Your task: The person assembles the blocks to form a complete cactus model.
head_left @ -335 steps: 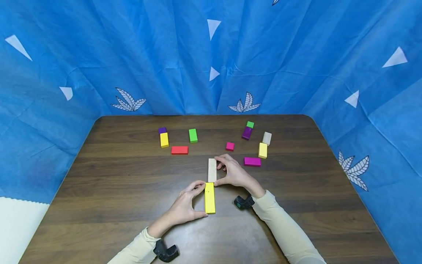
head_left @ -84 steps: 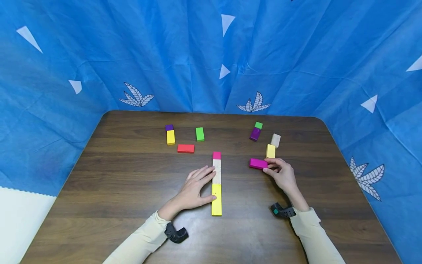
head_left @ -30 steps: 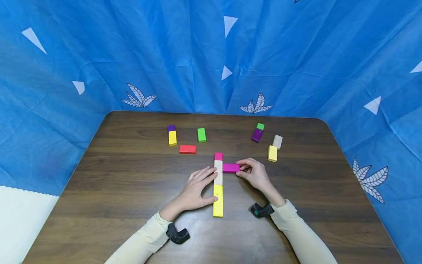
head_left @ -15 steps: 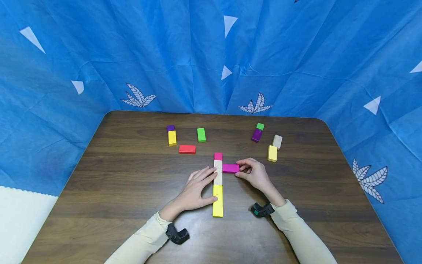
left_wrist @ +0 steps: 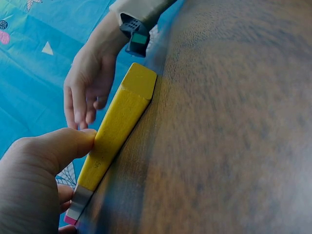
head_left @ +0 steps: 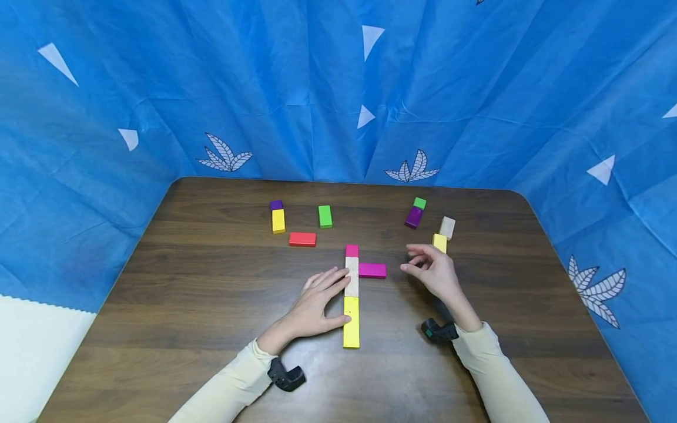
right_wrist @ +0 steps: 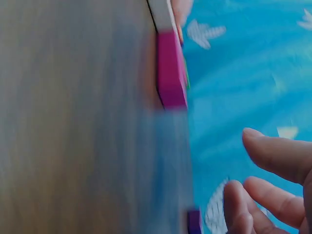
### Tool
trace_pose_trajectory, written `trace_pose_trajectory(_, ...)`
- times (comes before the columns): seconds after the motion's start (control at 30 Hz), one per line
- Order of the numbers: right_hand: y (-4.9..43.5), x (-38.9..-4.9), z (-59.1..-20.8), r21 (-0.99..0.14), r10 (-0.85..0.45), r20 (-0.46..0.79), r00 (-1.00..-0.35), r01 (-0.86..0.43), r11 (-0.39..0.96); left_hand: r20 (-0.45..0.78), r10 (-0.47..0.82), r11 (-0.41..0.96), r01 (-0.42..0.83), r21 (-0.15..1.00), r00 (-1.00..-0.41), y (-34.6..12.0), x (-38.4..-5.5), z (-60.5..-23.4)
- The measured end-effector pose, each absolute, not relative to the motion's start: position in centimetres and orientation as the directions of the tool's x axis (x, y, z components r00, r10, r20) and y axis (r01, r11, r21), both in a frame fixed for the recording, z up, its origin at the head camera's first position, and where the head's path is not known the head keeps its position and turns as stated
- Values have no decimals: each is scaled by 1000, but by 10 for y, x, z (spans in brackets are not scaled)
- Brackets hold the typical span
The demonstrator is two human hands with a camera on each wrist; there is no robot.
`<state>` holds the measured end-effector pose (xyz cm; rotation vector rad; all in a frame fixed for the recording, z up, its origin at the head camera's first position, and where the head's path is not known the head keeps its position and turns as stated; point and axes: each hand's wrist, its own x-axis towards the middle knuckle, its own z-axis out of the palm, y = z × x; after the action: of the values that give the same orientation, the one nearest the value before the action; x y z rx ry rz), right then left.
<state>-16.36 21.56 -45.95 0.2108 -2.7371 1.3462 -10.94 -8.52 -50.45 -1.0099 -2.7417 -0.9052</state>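
A column of blocks stands mid-table in the head view: a yellow block nearest, a white block beyond it, a small pink block at the far end. A magenta block lies crosswise, its left end against the white block's right side. My left hand rests along the column's left side, extended fingertips at the white block and thumb on the yellow one. My right hand holds nothing; its fingers are loosely bent, right of the magenta block and overlapping a pale yellow block.
Behind on the left lie a red block, a green block, and a yellow block with a purple block. At back right are a dark purple block, a small green block and a white block.
The pink block joined the column's far end. My right hand brought the magenta block left against the white block, then let go and moved right. My left hand stayed at the column lately.
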Motion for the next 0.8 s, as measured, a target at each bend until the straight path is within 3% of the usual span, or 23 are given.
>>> trace_pose_trajectory(0.27, 263, -175, -453, -727, 117, 111, -987, 0, 687, 268, 563, 610, 611, 503, -782, -86, -109, -504)
trace_pose_trajectory(0.57, 284, -189, -458, -672, 75, -116, -990, 134, 728, 269, 567, 606, 615, 504, -779, -86, -109, -504)
trace_pose_trajectory(0.8, 288, -197, -462, -705, 30, -169, -985, 142, 695, 273, 568, 606, 619, 499, -776, -85, -109, -504)
